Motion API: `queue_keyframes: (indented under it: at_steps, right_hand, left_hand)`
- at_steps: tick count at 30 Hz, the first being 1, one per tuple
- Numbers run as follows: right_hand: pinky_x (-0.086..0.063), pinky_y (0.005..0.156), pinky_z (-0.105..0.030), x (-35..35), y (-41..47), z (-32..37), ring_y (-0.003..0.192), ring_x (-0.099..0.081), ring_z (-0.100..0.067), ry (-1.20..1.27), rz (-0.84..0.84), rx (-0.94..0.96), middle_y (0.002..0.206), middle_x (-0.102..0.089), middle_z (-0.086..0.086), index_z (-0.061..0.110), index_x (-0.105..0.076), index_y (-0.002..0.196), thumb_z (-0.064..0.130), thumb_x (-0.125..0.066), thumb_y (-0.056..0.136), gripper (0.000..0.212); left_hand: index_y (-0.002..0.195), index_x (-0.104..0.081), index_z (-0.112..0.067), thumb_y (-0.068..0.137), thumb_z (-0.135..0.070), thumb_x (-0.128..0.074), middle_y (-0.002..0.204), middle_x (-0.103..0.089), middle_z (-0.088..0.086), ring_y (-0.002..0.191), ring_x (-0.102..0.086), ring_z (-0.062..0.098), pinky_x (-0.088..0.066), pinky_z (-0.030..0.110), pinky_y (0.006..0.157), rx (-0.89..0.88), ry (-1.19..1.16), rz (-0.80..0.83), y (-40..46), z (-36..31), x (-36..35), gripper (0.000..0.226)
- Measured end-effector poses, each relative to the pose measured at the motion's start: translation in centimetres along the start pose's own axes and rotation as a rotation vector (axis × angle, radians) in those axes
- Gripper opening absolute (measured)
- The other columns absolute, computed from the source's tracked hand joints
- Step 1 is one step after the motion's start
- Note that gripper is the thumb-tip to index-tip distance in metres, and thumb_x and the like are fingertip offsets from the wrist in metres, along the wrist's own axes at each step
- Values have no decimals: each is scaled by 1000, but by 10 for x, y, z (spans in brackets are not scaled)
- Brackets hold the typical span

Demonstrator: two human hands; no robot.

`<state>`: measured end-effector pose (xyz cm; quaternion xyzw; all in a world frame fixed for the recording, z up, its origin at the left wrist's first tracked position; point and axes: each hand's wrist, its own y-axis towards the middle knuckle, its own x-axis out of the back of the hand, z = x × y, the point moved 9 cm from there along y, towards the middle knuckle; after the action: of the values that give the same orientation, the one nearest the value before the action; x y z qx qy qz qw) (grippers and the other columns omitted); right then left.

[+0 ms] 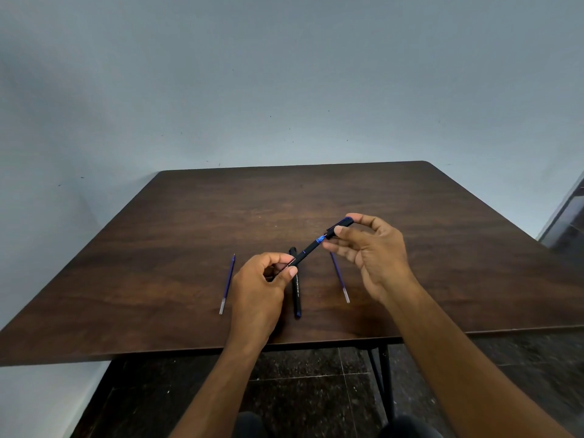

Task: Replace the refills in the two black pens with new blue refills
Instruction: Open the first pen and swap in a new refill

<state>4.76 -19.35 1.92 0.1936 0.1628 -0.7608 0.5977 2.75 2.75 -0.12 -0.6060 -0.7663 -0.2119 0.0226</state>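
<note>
A black pen [306, 250] is held slanting above the table between both hands. My left hand [264, 287] grips its lower barrel. My right hand [373, 254] pinches the pen's black cap [342, 226] at the upper end, where a blue section [320, 239] shows between cap and barrel. A second black pen [296, 289] lies on the table under my hands, partly hidden by my left hand. One blue refill [228, 283] lies to the left of my left hand. Another blue refill [340, 278] lies to the right, below my right hand.
The dark wooden table [410, 216] stands against a pale grey wall. Its front edge [126, 352] is close to me, with black metal legs [384, 368] and a dark tiled floor below. My knees show at the bottom edge.
</note>
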Motion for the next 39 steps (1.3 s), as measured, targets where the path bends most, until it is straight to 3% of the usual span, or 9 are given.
queue_keyframes:
  at_steps: [3,11,16,22,27,39]
  right_hand:
    - [-64,67,-38,3,1,2,80,-77,-41,13,-10,20,81,-78,-19,-3,-58,115,-15,-70,84,36]
    - [-65,69,-41,-9,-8,-5,74,-76,-35,-173,58,13,92,-77,-24,2,-63,113,-8,-73,84,32]
    - [-65,69,-40,-15,-9,-10,70,-75,-32,-201,92,32,88,-77,-21,-1,-64,112,-11,-73,83,32]
    - [-65,71,-39,-21,-9,-20,73,-75,-32,-228,136,-11,91,-76,-26,-9,-68,109,-11,-71,84,25]
    - [-65,72,-39,-21,-10,-19,75,-75,-34,-217,147,-7,90,-76,-27,-10,-71,100,5,-71,90,18]
    - [-64,69,-36,-28,-13,-19,70,-75,-31,-304,147,60,78,-77,-19,-4,-76,87,6,-71,91,12]
  left_hand:
    - [86,-72,-40,82,-20,-81,87,-72,-14,84,-64,-4,-45,6,68,0,11,-6,0,-1,0,23]
    - [86,-73,-38,83,-21,-81,84,-72,-15,81,-65,-5,-47,7,67,24,-4,14,-1,0,-1,19]
    - [90,-73,-34,84,-21,-80,83,-75,-16,80,-70,-2,-54,23,74,52,-15,30,-1,4,-4,16]
    - [96,-76,-33,83,-20,-80,86,-75,-18,85,-68,-6,-50,16,76,23,-37,28,-2,1,-1,20]
    - [102,-78,-31,85,-21,-79,90,-76,-18,88,-67,-9,-47,8,75,17,-24,26,-2,0,-1,20]
    - [99,-78,-28,85,-16,-78,89,-76,-15,86,-66,-5,-51,20,78,36,-21,13,-2,4,2,18]
